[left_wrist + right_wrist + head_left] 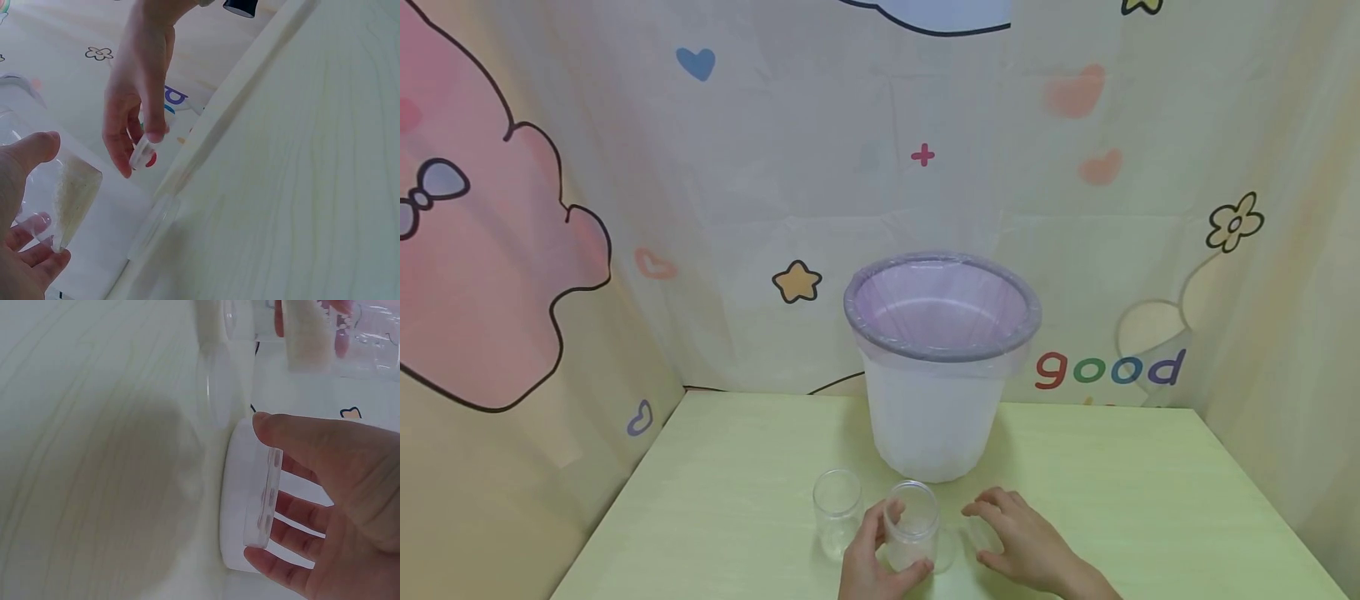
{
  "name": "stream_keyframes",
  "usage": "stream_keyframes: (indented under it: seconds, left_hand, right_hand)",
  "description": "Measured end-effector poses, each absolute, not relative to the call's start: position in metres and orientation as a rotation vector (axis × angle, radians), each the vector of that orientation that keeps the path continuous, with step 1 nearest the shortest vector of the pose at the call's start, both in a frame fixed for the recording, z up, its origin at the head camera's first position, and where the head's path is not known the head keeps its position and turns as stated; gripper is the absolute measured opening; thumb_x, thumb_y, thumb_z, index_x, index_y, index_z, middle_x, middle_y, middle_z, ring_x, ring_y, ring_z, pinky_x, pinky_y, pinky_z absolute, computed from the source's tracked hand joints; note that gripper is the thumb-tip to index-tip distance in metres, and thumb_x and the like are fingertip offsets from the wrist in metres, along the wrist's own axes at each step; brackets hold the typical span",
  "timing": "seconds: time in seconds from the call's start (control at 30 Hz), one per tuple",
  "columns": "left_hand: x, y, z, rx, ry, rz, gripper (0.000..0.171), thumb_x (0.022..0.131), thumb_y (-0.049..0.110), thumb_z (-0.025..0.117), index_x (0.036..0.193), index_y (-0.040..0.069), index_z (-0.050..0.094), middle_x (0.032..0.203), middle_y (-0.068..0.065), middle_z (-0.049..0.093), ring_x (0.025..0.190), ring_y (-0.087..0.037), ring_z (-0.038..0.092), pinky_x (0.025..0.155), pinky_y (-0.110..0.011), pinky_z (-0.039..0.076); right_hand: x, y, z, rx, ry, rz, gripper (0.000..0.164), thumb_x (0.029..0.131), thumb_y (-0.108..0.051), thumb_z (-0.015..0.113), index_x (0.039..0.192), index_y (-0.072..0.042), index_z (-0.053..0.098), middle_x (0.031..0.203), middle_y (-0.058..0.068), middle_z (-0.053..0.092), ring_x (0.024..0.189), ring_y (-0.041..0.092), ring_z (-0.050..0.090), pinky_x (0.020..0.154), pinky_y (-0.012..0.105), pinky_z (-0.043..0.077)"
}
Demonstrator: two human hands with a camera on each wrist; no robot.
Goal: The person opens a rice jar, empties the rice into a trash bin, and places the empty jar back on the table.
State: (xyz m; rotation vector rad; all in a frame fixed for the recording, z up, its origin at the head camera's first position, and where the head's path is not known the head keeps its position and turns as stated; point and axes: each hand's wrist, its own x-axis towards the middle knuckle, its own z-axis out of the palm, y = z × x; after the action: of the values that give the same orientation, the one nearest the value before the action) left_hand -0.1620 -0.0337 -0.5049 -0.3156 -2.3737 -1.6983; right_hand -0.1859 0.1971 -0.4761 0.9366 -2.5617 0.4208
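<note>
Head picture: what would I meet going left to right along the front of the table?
A standing clear jar → a second clear jar, held by the left hand's fingers → a flat-lying clear lid → another clear lid, held by the right hand.

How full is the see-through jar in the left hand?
Partly full: both wrist views show pale grainy stuff in the bottom of the jar, with clear space above it.

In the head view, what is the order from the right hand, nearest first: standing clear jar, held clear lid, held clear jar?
1. Held clear lid: in the right hand
2. Held clear jar: in the left hand
3. Standing clear jar: on the table, leftmost jar
</note>
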Motion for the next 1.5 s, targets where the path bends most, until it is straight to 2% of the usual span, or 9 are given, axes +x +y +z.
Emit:
stream_keyframes:
  seconds: [0.23,0.43,0.73,1.0,1.13,1.5]
  left_hand:
    - [-0.161,-0.034,-0.505,-0.289,-2.381,-1.706,0.071,0.062,0.025,0.084,0.124,0.015,0.049,0.119,-0.001,0.061,0.098,-0.012,0.059,0.087,-0.033,0.047]
    - [-0.159,-0.034,-0.505,-0.277,-2.401,-1.721,0.071,0.062,0.028,0.083,0.124,0.017,0.049,0.12,-0.003,0.06,0.1,-0.014,0.059,0.088,-0.034,0.046]
    - [-0.159,-0.034,-0.506,-0.306,-2.401,-1.732,0.071,0.064,0.027,0.083,0.124,0.015,0.048,0.121,-0.005,0.06,0.101,-0.015,0.059,0.089,-0.037,0.046]
    - [-0.158,-0.034,-0.506,-0.31,-2.407,-1.752,0.073,0.064,0.027,0.082,0.126,0.011,0.047,0.121,-0.007,0.059,0.103,-0.019,0.059,0.089,-0.044,0.046]
    - [-0.158,-0.034,-0.506,-0.305,-2.405,-1.753,0.073,0.064,0.027,0.083,0.126,0.011,0.048,0.121,-0.006,0.059,0.102,-0.018,0.059,0.089,-0.043,0.046]
    - [-0.158,-0.034,-0.505,-0.28,-2.401,-1.784,0.072,0.064,0.03,0.083,0.125,0.013,0.048,0.122,-0.006,0.058,0.103,-0.018,0.058,0.091,-0.046,0.045]
  right_hand:
    - [-0.187,0.199,-0.484,0.911,-2.675,0.45,0.047,0.064,-0.02,0.08,0.107,-0.016,0.06,0.104,-0.003,0.051,0.093,0.017,0.05,0.071,0.031,0.049]
    - [-0.189,0.199,-0.493,0.925,-2.715,0.433,0.046,0.063,-0.02,0.08,0.104,-0.016,0.06,0.102,-0.002,0.051,0.09,0.018,0.05,0.07,0.031,0.049]
    - [-0.191,0.199,-0.499,0.91,-2.744,0.409,0.046,0.062,-0.02,0.081,0.103,-0.016,0.061,0.102,-0.002,0.051,0.09,0.019,0.05,0.07,0.031,0.049]
    - [-0.19,0.196,-0.502,0.892,-2.802,0.438,0.043,0.063,-0.018,0.077,0.103,-0.016,0.061,0.103,-0.002,0.05,0.09,0.018,0.049,0.066,0.028,0.047]
    - [-0.189,0.195,-0.502,0.883,-2.81,0.451,0.042,0.064,-0.017,0.076,0.103,-0.016,0.061,0.102,-0.003,0.05,0.09,0.017,0.049,0.066,0.027,0.047]
    - [-0.191,0.192,-0.501,0.841,-2.921,0.494,0.041,0.066,-0.019,0.075,0.104,-0.02,0.061,0.104,-0.005,0.048,0.091,0.017,0.047,0.072,0.032,0.048]
